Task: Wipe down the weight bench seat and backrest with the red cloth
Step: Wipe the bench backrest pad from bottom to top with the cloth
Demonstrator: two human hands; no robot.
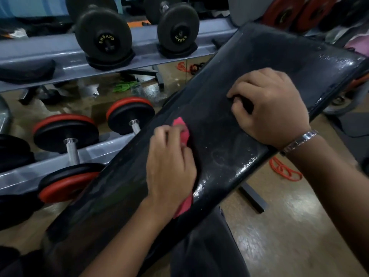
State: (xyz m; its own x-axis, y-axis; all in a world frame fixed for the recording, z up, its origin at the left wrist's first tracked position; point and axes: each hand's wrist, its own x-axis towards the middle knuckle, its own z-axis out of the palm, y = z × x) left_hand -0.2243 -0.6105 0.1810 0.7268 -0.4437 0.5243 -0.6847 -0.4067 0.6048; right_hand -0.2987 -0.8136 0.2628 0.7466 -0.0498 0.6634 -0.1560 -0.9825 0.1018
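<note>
On the bench pad (217, 80), left hand (169, 164) over cloth (181, 127), right hand (273, 108) farther up — dumbbell rack (50, 50) alongside, to the left.

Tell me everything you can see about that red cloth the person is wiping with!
The red cloth is a small pinkish-red rag that looks soft and thin. It is bunched under the left hand, which holds it against the black bench pad. Only two bits show: a crumpled end sticking out past the fingertips, and a flat tail poking out by the wrist, near the pad's edge. The rest is hidden under the hand, and it all looks a little blurry.
</note>
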